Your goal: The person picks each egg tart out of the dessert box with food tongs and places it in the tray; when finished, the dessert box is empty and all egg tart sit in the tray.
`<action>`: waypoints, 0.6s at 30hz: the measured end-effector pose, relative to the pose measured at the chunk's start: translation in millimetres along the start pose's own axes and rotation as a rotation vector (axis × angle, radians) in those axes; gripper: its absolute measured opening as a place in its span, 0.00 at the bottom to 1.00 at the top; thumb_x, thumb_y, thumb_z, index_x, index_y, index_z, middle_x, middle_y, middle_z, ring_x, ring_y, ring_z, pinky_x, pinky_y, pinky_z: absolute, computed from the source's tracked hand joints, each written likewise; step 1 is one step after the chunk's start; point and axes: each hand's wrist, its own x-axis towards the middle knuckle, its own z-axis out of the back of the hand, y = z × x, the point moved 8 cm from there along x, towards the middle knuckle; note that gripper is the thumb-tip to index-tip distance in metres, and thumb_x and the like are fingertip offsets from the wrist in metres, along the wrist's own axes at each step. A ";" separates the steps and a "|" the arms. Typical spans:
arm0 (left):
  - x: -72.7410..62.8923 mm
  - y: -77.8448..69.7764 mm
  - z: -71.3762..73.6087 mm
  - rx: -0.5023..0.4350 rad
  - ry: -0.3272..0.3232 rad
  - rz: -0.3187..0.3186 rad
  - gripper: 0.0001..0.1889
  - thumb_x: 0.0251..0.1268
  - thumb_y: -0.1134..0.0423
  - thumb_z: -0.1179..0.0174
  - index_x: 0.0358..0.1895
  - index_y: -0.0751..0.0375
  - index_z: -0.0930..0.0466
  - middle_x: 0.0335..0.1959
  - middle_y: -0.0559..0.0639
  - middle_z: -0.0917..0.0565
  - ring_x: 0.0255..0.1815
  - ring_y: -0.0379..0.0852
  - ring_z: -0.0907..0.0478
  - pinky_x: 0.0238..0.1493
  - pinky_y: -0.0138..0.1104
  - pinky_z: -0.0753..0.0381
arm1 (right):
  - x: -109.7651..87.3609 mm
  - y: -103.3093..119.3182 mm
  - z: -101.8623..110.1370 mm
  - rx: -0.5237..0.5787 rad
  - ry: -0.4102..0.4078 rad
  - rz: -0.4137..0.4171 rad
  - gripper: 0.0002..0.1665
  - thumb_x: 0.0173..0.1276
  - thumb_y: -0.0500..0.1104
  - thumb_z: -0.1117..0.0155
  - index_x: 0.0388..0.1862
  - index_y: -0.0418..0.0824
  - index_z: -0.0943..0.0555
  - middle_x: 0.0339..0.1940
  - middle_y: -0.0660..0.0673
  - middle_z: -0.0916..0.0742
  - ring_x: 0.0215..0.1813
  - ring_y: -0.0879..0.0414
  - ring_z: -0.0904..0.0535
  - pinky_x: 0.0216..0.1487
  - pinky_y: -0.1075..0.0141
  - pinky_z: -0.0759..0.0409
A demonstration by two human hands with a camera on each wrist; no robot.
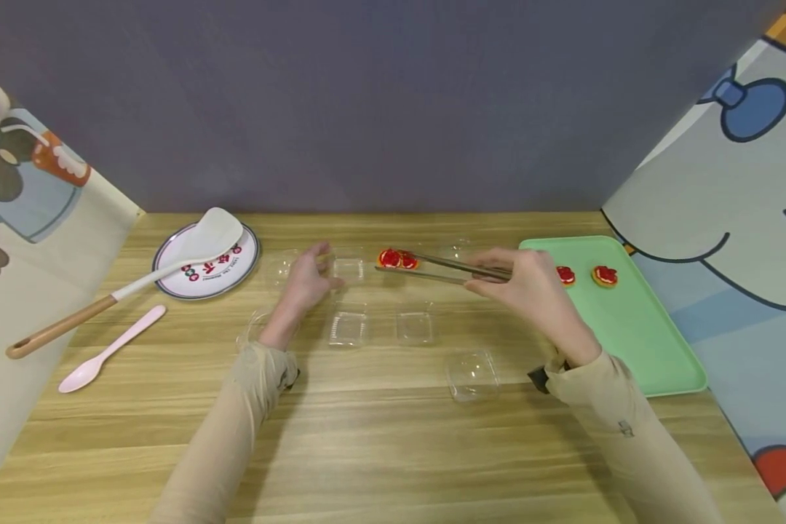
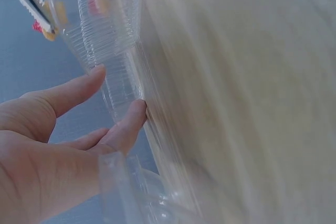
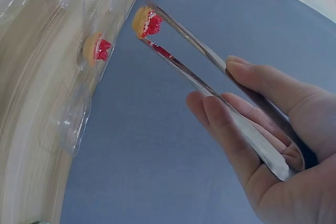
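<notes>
My right hand (image 1: pixel 530 280) grips metal tongs (image 3: pixel 242 124), whose tips hold a small tart (image 3: pixel 140 22) with a red topping and yellow base, raised over the table. Lower down, a second red-topped tart (image 3: pixel 90 50) sits in a clear plastic box. My left hand (image 1: pixel 308 280) is at the left side of a clear plastic box (image 1: pixel 349 269), its thumb and a finger spread apart and touching the edge in the left wrist view (image 2: pixel 118 85). The tong tips reach in from the right, just beyond that box.
More clear boxes and lids (image 1: pixel 415 327) lie around the middle of the table. At right, a green tray (image 1: pixel 648 342) bears two tarts (image 1: pixel 605 275). On the left are a patterned plate (image 1: pixel 225 280) with a white spatula (image 1: pixel 216 231) across it and a pink spoon (image 1: pixel 121 342). A grey wall (image 1: pixel 380 109) stands behind.
</notes>
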 end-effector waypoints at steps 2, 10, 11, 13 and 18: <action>0.3 -0.7 0.4 0.007 -0.003 -0.009 0.48 0.63 0.82 0.32 0.85 0.68 0.47 0.84 0.64 0.40 0.81 0.65 0.36 0.77 0.49 0.27 | -3.4 -1.9 2.5 -0.007 -0.009 -0.006 0.18 0.64 0.44 0.16 0.51 0.38 0.08 0.45 0.41 0.06 0.31 0.54 0.16 0.35 0.67 0.22; 0.1 -0.7 1.1 0.003 0.001 -0.017 0.47 0.63 0.83 0.33 0.84 0.70 0.47 0.84 0.65 0.40 0.81 0.65 0.36 0.77 0.49 0.26 | -17.7 -13.5 12.1 -0.023 -0.019 -0.055 0.17 0.66 0.43 0.18 0.52 0.40 0.08 0.46 0.42 0.06 0.35 0.48 0.13 0.33 0.66 0.23; 0.0 -0.8 1.3 0.003 0.000 -0.018 0.48 0.63 0.83 0.33 0.84 0.70 0.47 0.84 0.65 0.40 0.81 0.65 0.36 0.76 0.49 0.26 | -19.9 -15.0 13.4 -0.019 -0.018 -0.064 0.17 0.67 0.43 0.18 0.52 0.39 0.08 0.47 0.42 0.06 0.36 0.48 0.13 0.33 0.68 0.24; 0.1 -0.7 1.5 0.001 0.001 -0.018 0.48 0.63 0.83 0.33 0.84 0.70 0.47 0.84 0.65 0.40 0.81 0.65 0.36 0.77 0.49 0.26 | -24.5 -17.6 16.6 -0.010 -0.024 -0.073 0.18 0.67 0.43 0.18 0.53 0.38 0.09 0.47 0.40 0.07 0.37 0.47 0.12 0.32 0.71 0.24; 0.3 -0.7 1.1 -0.006 0.007 -0.011 0.48 0.63 0.83 0.33 0.85 0.69 0.47 0.84 0.65 0.40 0.81 0.65 0.36 0.77 0.49 0.26 | -36.6 -22.7 24.5 -0.010 -0.054 -0.073 0.20 0.66 0.42 0.17 0.54 0.35 0.09 0.47 0.38 0.07 0.43 0.42 0.09 0.33 0.76 0.24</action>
